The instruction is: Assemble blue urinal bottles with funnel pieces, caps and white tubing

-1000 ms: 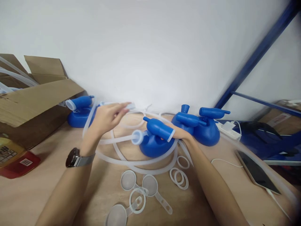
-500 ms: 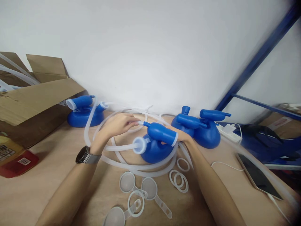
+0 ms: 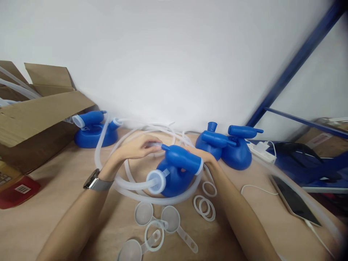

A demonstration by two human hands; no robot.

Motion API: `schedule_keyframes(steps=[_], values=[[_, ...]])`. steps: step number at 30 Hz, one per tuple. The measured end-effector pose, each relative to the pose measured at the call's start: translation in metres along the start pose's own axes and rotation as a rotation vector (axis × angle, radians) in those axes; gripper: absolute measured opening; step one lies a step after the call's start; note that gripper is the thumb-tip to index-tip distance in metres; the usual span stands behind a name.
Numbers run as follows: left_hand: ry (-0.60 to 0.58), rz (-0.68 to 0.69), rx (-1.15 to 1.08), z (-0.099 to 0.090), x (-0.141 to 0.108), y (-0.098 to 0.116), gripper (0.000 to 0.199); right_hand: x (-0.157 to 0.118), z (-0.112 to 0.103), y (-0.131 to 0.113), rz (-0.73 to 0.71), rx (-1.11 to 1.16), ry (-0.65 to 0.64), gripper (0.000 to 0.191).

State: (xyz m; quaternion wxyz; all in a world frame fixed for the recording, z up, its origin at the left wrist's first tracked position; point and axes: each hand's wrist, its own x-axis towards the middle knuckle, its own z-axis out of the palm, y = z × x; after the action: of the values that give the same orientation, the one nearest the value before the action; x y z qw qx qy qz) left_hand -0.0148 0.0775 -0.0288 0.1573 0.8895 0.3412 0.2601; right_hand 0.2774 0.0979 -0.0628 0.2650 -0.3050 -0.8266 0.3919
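Observation:
My left hand (image 3: 144, 146) pinches the end of a clear hose (image 3: 154, 144) against the narrow nozzle of a blue plastic urinal funnel (image 3: 181, 157). From the far right side, my right hand (image 3: 199, 154) is around the funnel, its fingers mostly hidden behind it. Below the funnel sits a blue urinal bottle (image 3: 176, 183). Its white cap (image 3: 160, 177) faces left, and a thick translucent hose (image 3: 136, 186) leads out of it. More hose loops around the bottle on the table.
In front lie several white lids with straps (image 3: 170, 218) and several white rings (image 3: 208, 210). Other blue bottles stand at left (image 3: 95, 137) and right (image 3: 236, 156). A cardboard box (image 3: 46, 119) is at left, a phone (image 3: 295, 199) at right, a power strip (image 3: 262, 152) behind it.
The funnel and bottle have tilted and come slightly nearer to me. The hose end now meets the nozzle more closely, and the white cap has swung lower.

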Motion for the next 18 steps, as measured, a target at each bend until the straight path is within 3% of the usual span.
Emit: schedule_keyframes(steps=[3, 7, 10, 13, 18], values=[[-0.003, 0.010, -0.004, -0.002, -0.001, -0.004, 0.041, -0.002, -0.005, 0.006, -0.020, -0.020, -0.167, 0.055], [-0.022, -0.012, 0.035, -0.007, -0.003, -0.010, 0.042, -0.016, -0.026, 0.016, -0.024, -0.028, -0.015, 0.081], [-0.028, -0.019, 0.033, -0.010, -0.004, -0.012, 0.042, -0.027, -0.037, 0.012, -0.023, 0.079, 0.099, 0.078], [-0.035, -0.024, 0.054, -0.011, -0.004, -0.013, 0.041, -0.023, -0.027, -0.002, -0.048, 0.147, 0.174, 0.064], [-0.048, -0.054, 0.090, -0.011, -0.003, -0.008, 0.044, 0.001, 0.008, -0.018, -0.077, -0.041, 0.235, 0.064]])
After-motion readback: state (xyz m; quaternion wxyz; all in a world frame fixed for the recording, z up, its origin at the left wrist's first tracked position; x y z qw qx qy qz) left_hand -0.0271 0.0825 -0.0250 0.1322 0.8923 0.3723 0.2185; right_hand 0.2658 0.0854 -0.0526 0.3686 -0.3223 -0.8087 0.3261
